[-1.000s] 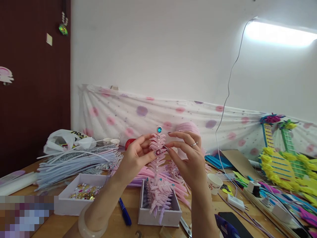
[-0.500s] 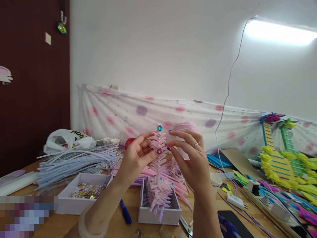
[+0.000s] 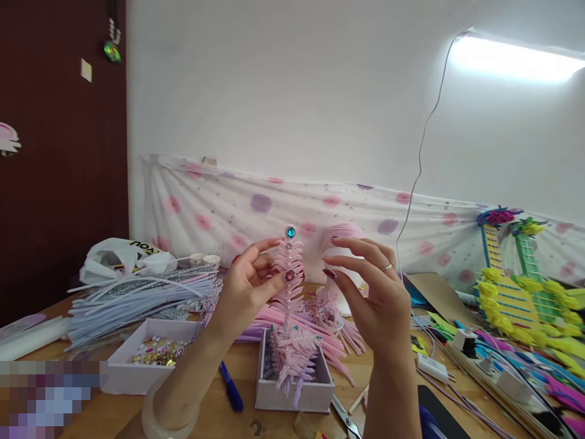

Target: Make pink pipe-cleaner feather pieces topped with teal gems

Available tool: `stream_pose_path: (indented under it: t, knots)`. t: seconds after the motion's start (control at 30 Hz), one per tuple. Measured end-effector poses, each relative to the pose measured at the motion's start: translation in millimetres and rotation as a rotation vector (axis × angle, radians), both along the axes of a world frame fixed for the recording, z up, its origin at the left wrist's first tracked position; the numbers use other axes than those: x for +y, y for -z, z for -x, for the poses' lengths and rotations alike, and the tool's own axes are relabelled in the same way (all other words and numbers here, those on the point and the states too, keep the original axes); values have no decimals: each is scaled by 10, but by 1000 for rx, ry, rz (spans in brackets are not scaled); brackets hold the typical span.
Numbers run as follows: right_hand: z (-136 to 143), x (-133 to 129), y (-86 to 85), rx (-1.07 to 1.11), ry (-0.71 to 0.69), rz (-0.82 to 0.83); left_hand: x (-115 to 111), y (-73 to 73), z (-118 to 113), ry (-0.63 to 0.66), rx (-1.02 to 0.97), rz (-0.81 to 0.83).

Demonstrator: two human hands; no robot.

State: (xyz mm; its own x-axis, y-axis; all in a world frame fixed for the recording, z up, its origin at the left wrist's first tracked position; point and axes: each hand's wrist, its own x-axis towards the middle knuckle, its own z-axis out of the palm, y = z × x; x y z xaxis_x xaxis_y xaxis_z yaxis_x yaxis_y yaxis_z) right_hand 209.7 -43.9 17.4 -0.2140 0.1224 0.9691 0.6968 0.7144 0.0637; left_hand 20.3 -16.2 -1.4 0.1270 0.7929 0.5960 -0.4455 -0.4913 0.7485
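Note:
Pinched upright in my left hand (image 3: 256,277) is a pink feather-shaped piece (image 3: 289,296) made of short curved strips, with a row of small beads down its spine and a round blue gem (image 3: 291,232) at its top. My right hand (image 3: 370,280) hovers to the right of it, fingers curved and apart, touching nothing. Below the held piece, a layered pink and lilac piece (image 3: 295,356) dotted with small blue gems rests over a white box (image 3: 295,399). Whether the two pieces touch cannot be made out.
To the left stands a white box (image 3: 125,384) of gems, behind it a bundle of pale pipe cleaners (image 3: 141,305). A blue marker (image 3: 231,387) and scissors (image 3: 345,417) lie in front. Yellow guitar-shaped crafts (image 3: 512,299), cables and a power strip (image 3: 498,384) occupy the right.
My right hand has moved away to the right from the feather-shaped piece, its fingers spreading. My left hand still holds the piece, shifted slightly left.

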Motion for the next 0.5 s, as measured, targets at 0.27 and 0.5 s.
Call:
stream_pose_path:
  t: [0.27, 0.5]
  knots:
    - [63, -23, -10, -115, 12, 88, -27, -28, 26, -5, 111, 35]
    - [28, 24, 16, -116, 46, 163, 5, -33, 68, 59, 89, 51]
